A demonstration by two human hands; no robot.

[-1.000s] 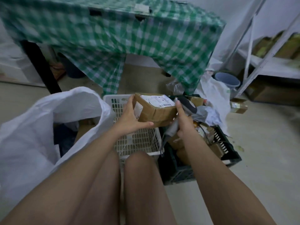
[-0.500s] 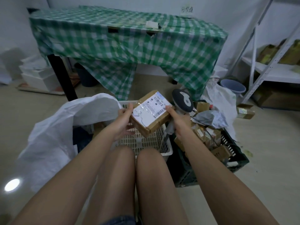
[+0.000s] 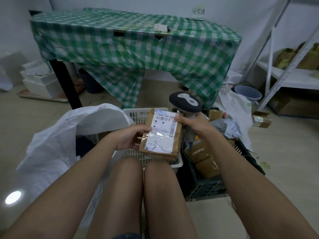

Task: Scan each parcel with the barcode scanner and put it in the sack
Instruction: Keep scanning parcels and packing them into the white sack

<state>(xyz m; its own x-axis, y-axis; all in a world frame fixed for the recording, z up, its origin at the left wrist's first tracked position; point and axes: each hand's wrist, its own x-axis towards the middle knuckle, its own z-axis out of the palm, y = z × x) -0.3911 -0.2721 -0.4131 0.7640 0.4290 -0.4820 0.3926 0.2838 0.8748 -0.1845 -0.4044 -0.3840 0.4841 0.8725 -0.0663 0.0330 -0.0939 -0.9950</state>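
The person is holding a brown parcel (image 3: 161,133) over their knees, with the left hand (image 3: 128,138) gripping its left edge and the label facing up. The right hand (image 3: 194,124) is wrapped around the scanner (image 3: 185,102) handle while a fingertip is touching the parcel's top right corner. A white sack (image 3: 57,138) is sitting open just left, a white basket (image 3: 138,114) behind the parcel, a black crate (image 3: 207,187) of boxes on the right.

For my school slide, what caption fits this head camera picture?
Left hand holds a brown cardboard parcel; right hand grips a dark grey barcode scanner beside a white sack.
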